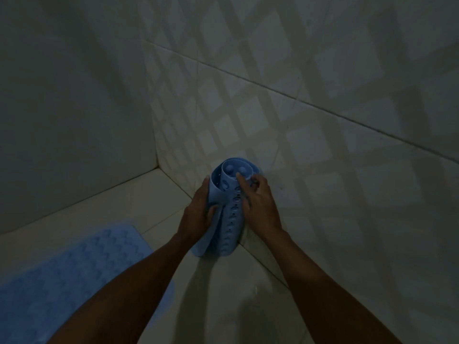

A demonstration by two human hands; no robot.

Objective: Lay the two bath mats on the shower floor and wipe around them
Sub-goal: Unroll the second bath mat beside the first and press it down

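Setting: dim shower corner, seen from above; pale tiled floor [231, 281] meeting a patterned tiled wall [298, 100] on the right and a plain wall [74, 95] on the left.
Rolled bath mat [229, 214]: light blue, standing on end on the floor, touching the base of the patterned wall; loosely coiled, suction cups visible on the inner face at the open top and down the exposed strip.
Left hand [198, 217]: closed around the outer flap of the roll on its left side, thumb pressed on the loose edge.
Right hand [258, 204]: clamped on the right side of the roll, index finger laid across the top rim, other fingers curled behind.
Flat bath mat [62, 276]: light blue, textured in a raised scallop pattern, lying spread on the floor at lower left, partly crossed by the left forearm; well apart from the roll.
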